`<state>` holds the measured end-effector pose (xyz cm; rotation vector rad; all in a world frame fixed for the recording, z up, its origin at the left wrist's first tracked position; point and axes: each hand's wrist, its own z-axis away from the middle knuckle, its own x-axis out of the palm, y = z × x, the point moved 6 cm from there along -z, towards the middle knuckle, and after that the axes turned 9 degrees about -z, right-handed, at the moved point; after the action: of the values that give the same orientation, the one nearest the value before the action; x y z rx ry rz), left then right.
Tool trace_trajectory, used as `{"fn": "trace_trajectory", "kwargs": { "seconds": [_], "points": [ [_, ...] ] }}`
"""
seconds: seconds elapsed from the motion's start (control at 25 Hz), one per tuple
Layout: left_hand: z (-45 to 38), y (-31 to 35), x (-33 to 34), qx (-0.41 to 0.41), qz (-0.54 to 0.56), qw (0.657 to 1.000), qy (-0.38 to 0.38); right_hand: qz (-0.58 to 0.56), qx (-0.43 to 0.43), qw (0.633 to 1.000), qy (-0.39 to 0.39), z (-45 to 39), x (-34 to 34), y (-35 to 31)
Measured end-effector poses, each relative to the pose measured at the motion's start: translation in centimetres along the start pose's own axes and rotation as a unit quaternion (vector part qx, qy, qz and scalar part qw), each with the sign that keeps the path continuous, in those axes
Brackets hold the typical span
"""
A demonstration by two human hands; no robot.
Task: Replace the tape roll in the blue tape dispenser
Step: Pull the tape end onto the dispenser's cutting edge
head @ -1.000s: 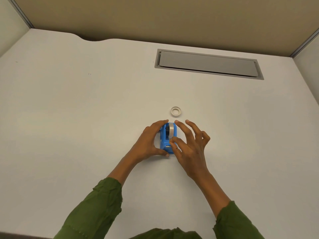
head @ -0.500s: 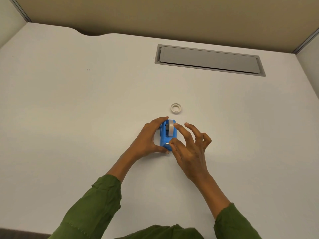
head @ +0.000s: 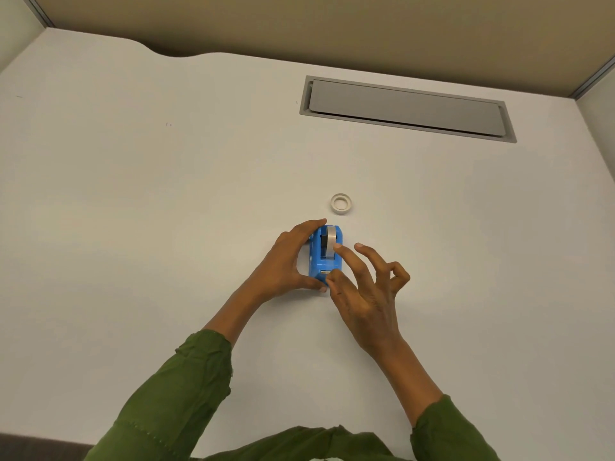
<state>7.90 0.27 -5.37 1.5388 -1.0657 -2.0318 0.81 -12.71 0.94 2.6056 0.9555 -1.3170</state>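
Head view, the only 1. The blue tape dispenser (head: pixel 325 256) is sitting on the white desk (head: pixel 133 194), near the middle and a little toward the person. The left hand (head: pixel 289 261) is wrapping around its left side, index finger curling over the far end and thumb pressing the near corner; judging by this, it is bracing the body so it cannot slide. The right hand (head: pixel 362 284) is not gripping anything: fingers spread and loose, index fingertip touching the tape roll (head: pixel 331 242) seated in the dispenser, thumb resting by the metal cutter at the near end. It is probably seating the roll or feeling for the tape's free end. A second ring (head: pixel 341 204), pale and thin-walled, is lying flat just beyond the dispenser; it looks like a bare core or a nearly spent roll, though I cannot tell which.

Materials: dispenser is glossy moulded plastic, blocky with rounded corners. Seated roll is translucent grey-white, standing on edge in the slot. Desk is matte and smooth. A grey rectangular cable hatch (head: pixel 407 108) is lying flush at the far right.
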Motion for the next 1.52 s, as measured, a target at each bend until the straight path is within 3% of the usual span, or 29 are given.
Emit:
{"fn": "trace_trajectory", "kwargs": {
  "seconds": [0.56, 0.76, 0.88, 0.96, 1.04, 1.24, 1.52],
  "points": [
    [0.0, 0.2, -0.1, 0.001, -0.006, 1.000, -0.005, 0.045, -0.041, 0.998, -0.010, 1.6, 0.7, 0.4],
    [0.0, 0.0, -0.1, -0.008, 0.000, 1.000, -0.019, -0.066, 0.111, 0.992, 0.005, 2.1, -0.1, 2.4],
    [0.0, -0.1, -0.1, -0.014, -0.007, 0.999, -0.030, -0.216, 0.278, 0.935, 0.029, 2.2, -0.5, 4.2],
    [0.0, -0.2, -0.1, -0.014, -0.014, 0.999, -0.026, -0.305, 0.329, 0.893, 0.014, 1.7, -0.2, 4.4],
    [0.0, -0.2, 0.0, -0.011, -0.015, 1.000, -0.019, -0.337, 0.335, 0.879, -0.025, 0.7, 0.1, 4.1],
    [-0.1, -0.3, 0.1, -0.013, -0.014, 1.000, -0.009, -0.297, 0.283, 0.905, -0.112, -1.3, 1.3, 3.4],
    [0.0, -0.3, 0.1, -0.013, -0.009, 1.000, -0.007, -0.278, 0.297, 0.902, -0.144, -1.4, 2.1, 3.5]
  ]
}}
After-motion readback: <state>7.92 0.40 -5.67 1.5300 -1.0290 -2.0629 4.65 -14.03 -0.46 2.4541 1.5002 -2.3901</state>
